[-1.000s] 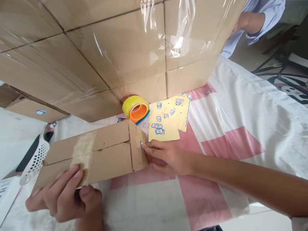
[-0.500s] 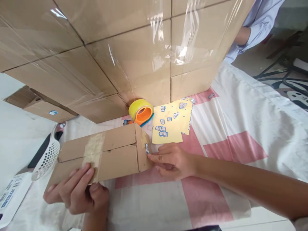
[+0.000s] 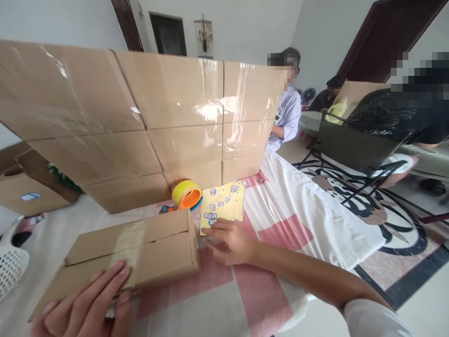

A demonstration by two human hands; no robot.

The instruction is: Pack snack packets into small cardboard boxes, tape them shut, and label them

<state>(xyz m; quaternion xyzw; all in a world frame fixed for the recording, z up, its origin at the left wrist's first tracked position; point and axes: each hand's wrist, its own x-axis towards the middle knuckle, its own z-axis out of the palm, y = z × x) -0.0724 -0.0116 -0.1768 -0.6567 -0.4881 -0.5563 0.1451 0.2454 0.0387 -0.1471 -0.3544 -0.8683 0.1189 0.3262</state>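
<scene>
Both hands are kept on the flat carton [image 3: 140, 252]: left hand [image 3: 87, 306] pressed spread along its near edge, right hand [image 3: 228, 241] pinching something small at its right end, best pressed down firmly there.

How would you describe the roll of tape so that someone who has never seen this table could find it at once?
Start at the tall wall of cardboard boxes wrapped in clear film. At its foot, on the white and pink cloth, lies the roll of tape, just left of the yellow sticker sheet. It is the only round thing there, yellow with an orange core.
</scene>
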